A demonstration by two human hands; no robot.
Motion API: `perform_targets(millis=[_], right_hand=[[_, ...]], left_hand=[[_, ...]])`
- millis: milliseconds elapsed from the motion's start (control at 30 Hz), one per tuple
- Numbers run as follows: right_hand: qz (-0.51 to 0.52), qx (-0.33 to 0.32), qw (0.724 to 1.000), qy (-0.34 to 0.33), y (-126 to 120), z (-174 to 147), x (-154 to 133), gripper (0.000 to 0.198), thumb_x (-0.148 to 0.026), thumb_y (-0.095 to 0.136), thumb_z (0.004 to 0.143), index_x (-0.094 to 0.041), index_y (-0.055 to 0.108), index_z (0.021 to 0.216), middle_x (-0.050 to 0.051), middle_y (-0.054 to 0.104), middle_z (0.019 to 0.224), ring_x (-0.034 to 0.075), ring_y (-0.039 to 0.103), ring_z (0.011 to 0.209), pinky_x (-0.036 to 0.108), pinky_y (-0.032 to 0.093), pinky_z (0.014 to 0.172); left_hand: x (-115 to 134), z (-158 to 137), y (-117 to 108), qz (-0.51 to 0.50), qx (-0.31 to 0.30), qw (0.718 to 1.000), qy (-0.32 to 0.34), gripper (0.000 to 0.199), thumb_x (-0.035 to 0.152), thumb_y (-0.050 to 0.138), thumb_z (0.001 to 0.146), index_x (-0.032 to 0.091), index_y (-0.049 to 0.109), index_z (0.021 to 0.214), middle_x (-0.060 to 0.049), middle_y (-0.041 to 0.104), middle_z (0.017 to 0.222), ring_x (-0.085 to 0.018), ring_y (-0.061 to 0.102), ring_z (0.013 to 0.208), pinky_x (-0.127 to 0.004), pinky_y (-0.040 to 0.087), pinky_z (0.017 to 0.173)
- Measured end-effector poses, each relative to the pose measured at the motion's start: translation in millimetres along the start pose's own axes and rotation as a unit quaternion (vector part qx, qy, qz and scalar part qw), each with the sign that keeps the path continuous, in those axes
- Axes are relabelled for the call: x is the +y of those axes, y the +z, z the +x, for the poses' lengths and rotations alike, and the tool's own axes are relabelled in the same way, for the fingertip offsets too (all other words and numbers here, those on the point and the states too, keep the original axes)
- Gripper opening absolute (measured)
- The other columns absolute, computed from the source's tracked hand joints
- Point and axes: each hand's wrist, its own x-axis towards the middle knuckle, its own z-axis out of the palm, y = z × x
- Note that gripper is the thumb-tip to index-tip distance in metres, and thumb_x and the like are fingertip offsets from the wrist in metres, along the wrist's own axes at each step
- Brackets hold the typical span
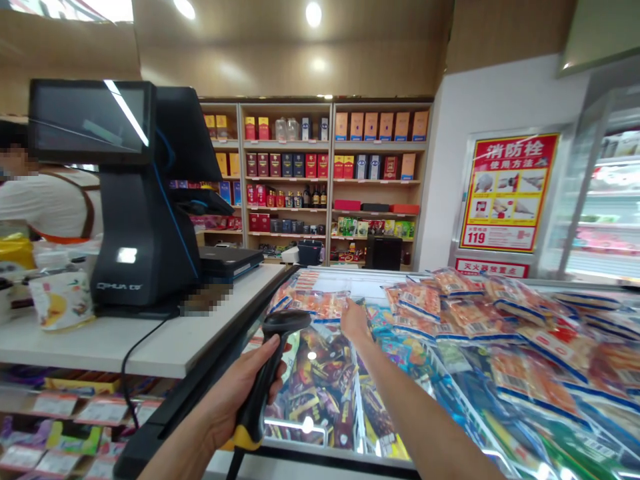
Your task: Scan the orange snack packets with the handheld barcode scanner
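My left hand [263, 373] is wrapped round the handle of a black and yellow barcode scanner [286, 321], whose head points away from me. Farther out, my right hand [354, 320] closes at the right edge of a clear food packet [323, 305] with orange-pink contents; its fingertips are partly hidden. More such packets lie just behind it on the glass top of a chest freezer [360, 283]. To the right, a heap of similar packets [470, 313] with blue edges covers the glass. Wrapped ice creams [325, 373] show in wire baskets beneath.
A black checkout terminal [145, 233] stands on the white counter [150, 350] at left, near a white patterned pouch [63, 300]. A cable hangs over the counter edge. Behind the terminal is another person [65, 207]. Shelves of boxes [287, 167] line the back wall.
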Motion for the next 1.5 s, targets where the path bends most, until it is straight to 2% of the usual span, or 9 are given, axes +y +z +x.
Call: perform_targets(millis=[133, 267, 467, 567, 700, 867, 1000, 1167, 1500], right_hand=[[0.007, -0.018, 1.0, -0.011, 19, 5, -13, 0.038, -0.016, 0.032, 0.075, -0.012, 0.044, 0.11, 0.011, 0.061, 0.085, 0.018, 0.056, 0.082, 0.026, 0.039, 0.069], [0.004, -0.006, 0.999, -0.039, 12, 9, -10, 0.037, -0.021, 0.034, 0.074, -0.008, 0.046, 0.107, 0.014, 0.057, 0.094, 0.019, 0.052, 0.088, 0.028, 0.038, 0.075], [-0.01, 0.169, 0.981, -0.098, -62, 16, 51, 0.035, -0.027, 0.039, 0.072, -0.011, 0.049, 0.101, 0.011, 0.052, 0.102, 0.019, 0.043, 0.098, 0.03, 0.03, 0.085], [-0.052, 0.233, 0.97, -0.051, -102, 13, 94, 0.035, -0.03, 0.04, 0.071, -0.012, 0.049, 0.1, 0.01, 0.052, 0.099, 0.02, 0.042, 0.097, 0.032, 0.03, 0.084], [-0.113, 0.21, 0.97, 0.046, -128, 3, 129, 0.038, -0.035, 0.04, 0.071, -0.012, 0.049, 0.099, 0.013, 0.054, 0.093, 0.022, 0.046, 0.091, 0.032, 0.033, 0.076], [-0.069, 0.15, 0.982, 0.088, -128, 2, 141, 0.037, -0.033, 0.037, 0.072, -0.014, 0.047, 0.102, 0.01, 0.057, 0.086, 0.02, 0.052, 0.078, 0.029, 0.037, 0.064], [0.009, 0.183, 0.978, 0.097, -121, 9, 145, 0.035, -0.023, 0.038, 0.069, -0.014, 0.05, 0.1, 0.006, 0.059, 0.072, 0.018, 0.053, 0.064, 0.028, 0.037, 0.056], [0.083, 0.236, 0.968, 0.003, -110, 6, 131, 0.037, -0.021, 0.037, 0.068, -0.017, 0.05, 0.102, 0.002, 0.057, 0.069, 0.014, 0.052, 0.061, 0.026, 0.037, 0.058], [0.091, 0.175, 0.971, -0.133, -90, -13, 92, 0.038, -0.016, 0.034, 0.07, -0.018, 0.047, 0.106, 0.0, 0.056, 0.069, 0.012, 0.049, 0.062, 0.024, 0.036, 0.061]], left_hand=[[-1, 3, -5, -0.001, 0.025, 1.0, -0.015, 0.031, 0.043, 0.053, 0.064, 0.016, 0.05, 0.079, 0.003, 0.047, 0.053, -0.005, 0.04, 0.039, -0.016, 0.031, 0.035], [-3, 6, -2, -0.002, 0.027, 1.0, -0.014, 0.031, 0.042, 0.054, 0.064, 0.016, 0.051, 0.082, 0.003, 0.048, 0.055, -0.004, 0.04, 0.04, -0.016, 0.033, 0.037], [-9, 6, 17, 0.005, -0.006, 1.0, -0.014, 0.033, 0.043, 0.051, 0.066, 0.015, 0.052, 0.085, 0.002, 0.048, 0.053, -0.005, 0.04, 0.039, -0.016, 0.032, 0.036], [-11, 3, 28, -0.007, -0.033, 0.999, -0.027, 0.032, 0.042, 0.052, 0.066, 0.016, 0.052, 0.084, 0.002, 0.048, 0.054, -0.005, 0.04, 0.04, -0.017, 0.032, 0.037], [-13, -2, 45, -0.012, -0.06, 0.997, -0.036, 0.029, 0.041, 0.051, 0.067, 0.016, 0.051, 0.082, 0.003, 0.047, 0.054, -0.005, 0.04, 0.04, -0.017, 0.032, 0.037], [-16, -8, 60, 0.017, -0.073, 0.997, -0.03, 0.03, 0.042, 0.05, 0.067, 0.015, 0.051, 0.08, 0.002, 0.048, 0.054, -0.006, 0.04, 0.04, -0.017, 0.03, 0.037], [-16, -12, 65, 0.023, -0.09, 0.995, -0.025, 0.03, 0.042, 0.049, 0.068, 0.015, 0.05, 0.079, 0.002, 0.049, 0.056, -0.006, 0.042, 0.041, -0.017, 0.031, 0.04], [-15, -11, 70, 0.015, -0.095, 0.995, -0.036, 0.029, 0.043, 0.05, 0.067, 0.015, 0.048, 0.075, 0.002, 0.049, 0.056, -0.006, 0.041, 0.041, -0.017, 0.03, 0.04], [-9, -14, 69, 0.01, -0.07, 0.997, -0.022, 0.028, 0.042, 0.051, 0.066, 0.015, 0.048, 0.075, 0.002, 0.047, 0.054, -0.005, 0.039, 0.039, -0.017, 0.029, 0.037]])
